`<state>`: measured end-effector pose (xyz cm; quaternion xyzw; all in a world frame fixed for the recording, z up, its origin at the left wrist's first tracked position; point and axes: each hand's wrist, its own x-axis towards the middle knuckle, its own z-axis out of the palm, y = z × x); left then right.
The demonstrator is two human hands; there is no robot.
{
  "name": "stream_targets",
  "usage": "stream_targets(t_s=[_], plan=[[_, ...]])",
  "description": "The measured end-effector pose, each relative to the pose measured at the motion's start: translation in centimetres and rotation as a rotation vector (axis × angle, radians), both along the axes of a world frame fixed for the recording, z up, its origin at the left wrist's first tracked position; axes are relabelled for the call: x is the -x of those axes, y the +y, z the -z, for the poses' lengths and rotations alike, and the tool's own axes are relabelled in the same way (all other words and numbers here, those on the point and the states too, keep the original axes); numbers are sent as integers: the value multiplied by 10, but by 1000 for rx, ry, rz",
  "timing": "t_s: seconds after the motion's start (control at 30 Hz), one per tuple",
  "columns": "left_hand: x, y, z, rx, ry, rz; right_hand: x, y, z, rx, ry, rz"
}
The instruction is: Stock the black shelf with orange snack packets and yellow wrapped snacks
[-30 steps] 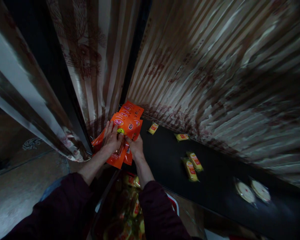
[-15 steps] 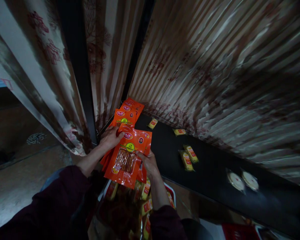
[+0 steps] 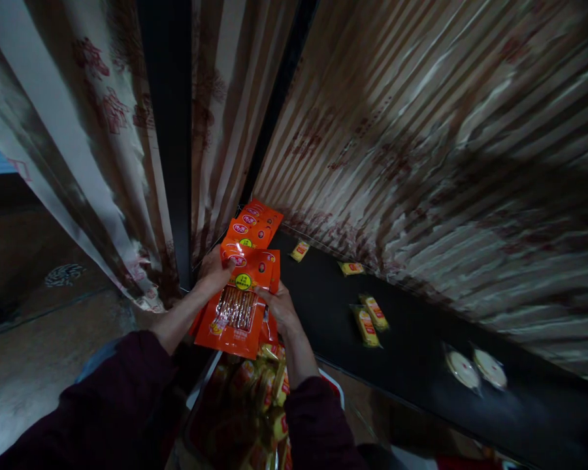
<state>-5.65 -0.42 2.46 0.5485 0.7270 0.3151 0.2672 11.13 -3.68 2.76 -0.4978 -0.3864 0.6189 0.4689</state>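
Note:
Both of my hands grip a small stack of orange snack packets (image 3: 236, 329), each with a clear window showing brown strips inside. My left hand (image 3: 217, 271) is closed on the left edge, thumb on the front near the logo. My right hand (image 3: 280, 305) is closed on the right edge, its thumb pressed on the front. Just beyond them, more orange packets (image 3: 263, 219) lie overlapped in the shelf's corner. Under the held packets stands a basket (image 3: 342, 395) holding several yellow-wrapped snacks (image 3: 267, 391), partly hidden by my right arm.
On the black shelf (image 3: 411, 339) lie several small yellow packets (image 3: 367, 326) and two round, pale wrapped items (image 3: 463, 371). Patterned curtain cloth (image 3: 421, 163) hangs behind the shelf. A dark upright post (image 3: 169, 143) stands at the left.
The held packets and both my hands have shifted slightly left and away from the right part of the shelf. More of the yellow snacks in the basket show. My grip stays the same.

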Motion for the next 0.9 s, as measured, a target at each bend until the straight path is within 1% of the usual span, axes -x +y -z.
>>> stream_targets(t_s=[0.1, 0.27, 0.37, 0.47, 0.57, 0.67, 0.8, 0.9], plan=[[-2, 7, 4, -17, -90, -78, 2, 2, 3, 10, -3, 32], [-4, 23, 18, -1, -310, -232, -1, -2, 9, 20, -12, 68], [-2, 28, 25, 11, -368, -267, -7, -5, 10, 36, -20, 62], [-1, 30, 31, 8, -353, -257, -15, -10, 10, 40, -9, 66], [0, 31, 31, -1, -312, -239, -23, -16, 10, 40, -2, 58], [-1, 29, 23, 25, -264, -231, -34, -19, 11, 36, -22, 40], [-4, 25, 11, 74, -166, -189, -58, -12, 10, 42, -48, 117], [-6, 22, 11, 27, -45, -134, -82, -3, 4, 73, -61, 132]])
